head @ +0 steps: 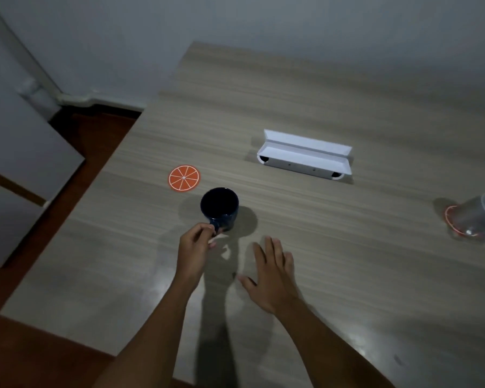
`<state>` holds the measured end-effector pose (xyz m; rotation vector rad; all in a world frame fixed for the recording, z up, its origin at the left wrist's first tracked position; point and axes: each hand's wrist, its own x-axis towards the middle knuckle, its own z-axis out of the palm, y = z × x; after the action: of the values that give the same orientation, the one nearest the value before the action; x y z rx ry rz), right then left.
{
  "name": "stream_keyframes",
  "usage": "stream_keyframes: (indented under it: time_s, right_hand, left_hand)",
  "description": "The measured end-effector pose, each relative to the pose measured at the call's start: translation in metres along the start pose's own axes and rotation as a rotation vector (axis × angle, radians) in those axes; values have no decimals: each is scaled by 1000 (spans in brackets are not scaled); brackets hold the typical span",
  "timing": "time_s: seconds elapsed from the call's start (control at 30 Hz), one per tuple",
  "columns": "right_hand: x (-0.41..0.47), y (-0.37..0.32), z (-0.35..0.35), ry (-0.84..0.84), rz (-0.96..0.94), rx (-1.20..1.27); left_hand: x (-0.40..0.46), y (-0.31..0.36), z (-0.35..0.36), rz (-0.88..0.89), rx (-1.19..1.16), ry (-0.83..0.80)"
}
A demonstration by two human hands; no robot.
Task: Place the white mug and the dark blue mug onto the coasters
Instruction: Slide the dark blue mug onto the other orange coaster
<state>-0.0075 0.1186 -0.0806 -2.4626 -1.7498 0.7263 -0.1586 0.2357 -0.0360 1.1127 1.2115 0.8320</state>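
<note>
While the right hand [272, 273] hovers flat and spread, holding nothing, the left hand [196, 247] pinches the handle of the blue mug [219, 209] standing on the table [305, 88]. Just beyond lies the orange coaster [184, 177], still bare. With so slight a grip the mug could tilt or swing, landing off-centre; at the far right a pale mug [476, 217] already sits on another coaster [450, 219].

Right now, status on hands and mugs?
Left hand pinching dark blue mug handle; right hand open, empty. Orange coaster bare, path clear. Mug at right already on other coaster.
</note>
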Motion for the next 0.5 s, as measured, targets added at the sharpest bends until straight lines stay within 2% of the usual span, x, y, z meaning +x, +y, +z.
stream_keyframes:
  time_s: [0.3, 0.5]
  right_hand:
    - [13, -1, 20, 14, -20, -28]
    - [15, -2, 25, 47, -10, -46]
  left_hand:
    - [100, 24, -33, -33, -168, 217]
    - [142, 25, -44, -59, -174, 308]
